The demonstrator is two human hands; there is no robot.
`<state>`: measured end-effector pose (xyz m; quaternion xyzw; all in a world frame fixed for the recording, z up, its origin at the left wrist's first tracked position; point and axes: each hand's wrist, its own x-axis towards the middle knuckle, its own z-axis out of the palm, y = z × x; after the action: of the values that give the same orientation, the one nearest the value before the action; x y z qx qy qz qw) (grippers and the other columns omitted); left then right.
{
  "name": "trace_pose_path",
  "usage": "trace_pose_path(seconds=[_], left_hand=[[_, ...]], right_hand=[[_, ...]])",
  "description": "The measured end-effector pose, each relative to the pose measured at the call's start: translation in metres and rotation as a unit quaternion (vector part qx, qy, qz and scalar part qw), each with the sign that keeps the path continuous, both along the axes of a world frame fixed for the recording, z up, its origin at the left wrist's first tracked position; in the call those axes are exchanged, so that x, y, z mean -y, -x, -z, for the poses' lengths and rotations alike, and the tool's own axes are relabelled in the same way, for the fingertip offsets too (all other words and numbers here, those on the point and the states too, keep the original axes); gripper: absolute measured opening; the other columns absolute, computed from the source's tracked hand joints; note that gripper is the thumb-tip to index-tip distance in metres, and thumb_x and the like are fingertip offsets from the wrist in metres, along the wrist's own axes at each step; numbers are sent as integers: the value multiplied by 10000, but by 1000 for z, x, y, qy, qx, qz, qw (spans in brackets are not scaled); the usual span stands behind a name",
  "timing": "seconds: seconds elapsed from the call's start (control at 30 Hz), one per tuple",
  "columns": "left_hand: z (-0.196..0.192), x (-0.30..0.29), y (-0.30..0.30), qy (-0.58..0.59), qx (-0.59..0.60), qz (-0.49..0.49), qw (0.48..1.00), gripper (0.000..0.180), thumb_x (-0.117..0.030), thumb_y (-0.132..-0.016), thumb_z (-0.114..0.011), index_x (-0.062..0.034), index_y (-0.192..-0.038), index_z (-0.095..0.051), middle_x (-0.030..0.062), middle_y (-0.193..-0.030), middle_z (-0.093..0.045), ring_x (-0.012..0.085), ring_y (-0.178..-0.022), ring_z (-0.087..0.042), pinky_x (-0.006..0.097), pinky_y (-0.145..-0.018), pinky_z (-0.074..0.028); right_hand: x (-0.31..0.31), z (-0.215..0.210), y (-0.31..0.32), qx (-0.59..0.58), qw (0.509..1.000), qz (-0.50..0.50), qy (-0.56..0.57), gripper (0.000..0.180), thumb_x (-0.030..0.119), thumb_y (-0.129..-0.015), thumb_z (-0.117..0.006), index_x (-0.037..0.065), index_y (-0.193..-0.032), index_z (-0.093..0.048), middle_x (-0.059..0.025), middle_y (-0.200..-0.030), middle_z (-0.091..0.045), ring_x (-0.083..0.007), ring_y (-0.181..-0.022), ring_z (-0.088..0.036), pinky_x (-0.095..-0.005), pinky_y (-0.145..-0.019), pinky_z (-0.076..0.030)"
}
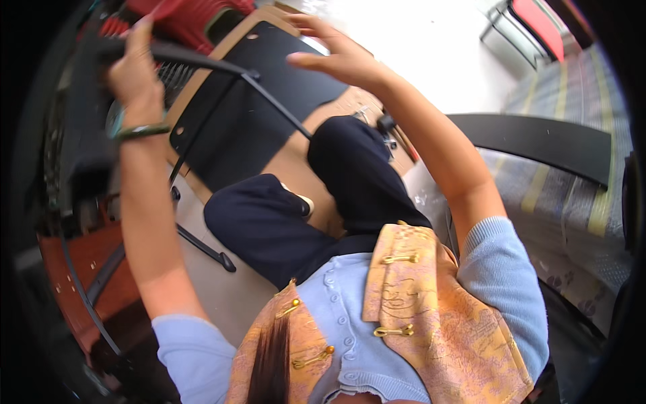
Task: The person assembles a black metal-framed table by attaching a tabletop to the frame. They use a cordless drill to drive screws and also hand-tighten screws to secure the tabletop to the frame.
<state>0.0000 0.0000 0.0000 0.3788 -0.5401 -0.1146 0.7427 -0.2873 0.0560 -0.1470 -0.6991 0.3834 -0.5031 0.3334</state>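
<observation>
My left hand [134, 67] is raised at the upper left, closed around a black metal tube frame [202, 60] that joins a black mesh chair part [77, 135]. A green bangle [142, 131] sits on that wrist. My right hand [336, 54] hovers at the top centre with fingers spread and nothing in it, above a flat black panel [229, 135] lying on brown cardboard [289, 168]. The tube bends down across the panel toward my knees in dark trousers [350, 175].
A red plastic chair [195, 20] stands behind the panel. Small black hardware [387, 124] lies by my right knee. A curved black board [538, 138] rests on a grey and yellow striped mat [572, 195] at right. A red-seated metal chair [531, 27] is top right.
</observation>
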Motion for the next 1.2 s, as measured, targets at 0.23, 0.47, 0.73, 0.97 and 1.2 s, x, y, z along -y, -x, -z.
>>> trace_pose_path(seconds=[0.23, 0.47, 0.73, 0.97, 1.2], left_hand=[[36, 35, 27, -54, 41, 7, 998, 166, 77, -740, -667, 12, -852, -563, 102, -852, -617, 202, -833, -617, 327, -809, -531], [44, 25, 35, -92, 45, 15, 995, 115, -7, -859, -578, 0, -963, -529, 141, -951, -627, 231, -937, -617, 378, -898, -502], [178, -54, 53, -505, 108, 26, 856, 341, -102, -908, -562, -21, -1232, -491, 93, -1058, -586, 188, -1012, -586, 321, -885, -487], [251, -87, 22, -704, 84, 19, 705, 401, -173, -908, -587, 9, -1244, -465, 108, -1098, -584, 164, -992, -589, 260, -873, -463], [257, -67, 46, -679, 170, 122, 704, 396, -106, -900, -577, 6, -1255, -443, 96, -1065, -577, 153, -1003, -574, 268, -905, -447]], right_hand=[[-118, 322, 231, 99, 802, 384, -446, 487, 207, -804, -647, -19, -1215, -520, -203, -1193, -572, -279, -1113, -549, -359, -945, -427], [-190, 455, 132, -66, 769, 240, -589, 497, 150, -782, -668, -29, -1218, -510, -129, -867, -641, -177, -647, -611, -312, -601, -497], [-126, 441, 80, -156, 761, 194, -599, 377, 218, -779, -639, 26, -1100, -599, -180, -1029, -651, -317, -988, -611, -378, -866, -470], [-41, 449, 63, -198, 830, 318, -413, 234, 69, -821, -500, 46, -1049, -547, -222, -1016, -553, -411, -962, -572, -477, -820, -466], [22, 475, 70, -265, 754, 336, -498, 193, 109, -848, -499, 32, -1025, -507, -256, -995, -610, -419, -953, -604, -470, -818, -488]])
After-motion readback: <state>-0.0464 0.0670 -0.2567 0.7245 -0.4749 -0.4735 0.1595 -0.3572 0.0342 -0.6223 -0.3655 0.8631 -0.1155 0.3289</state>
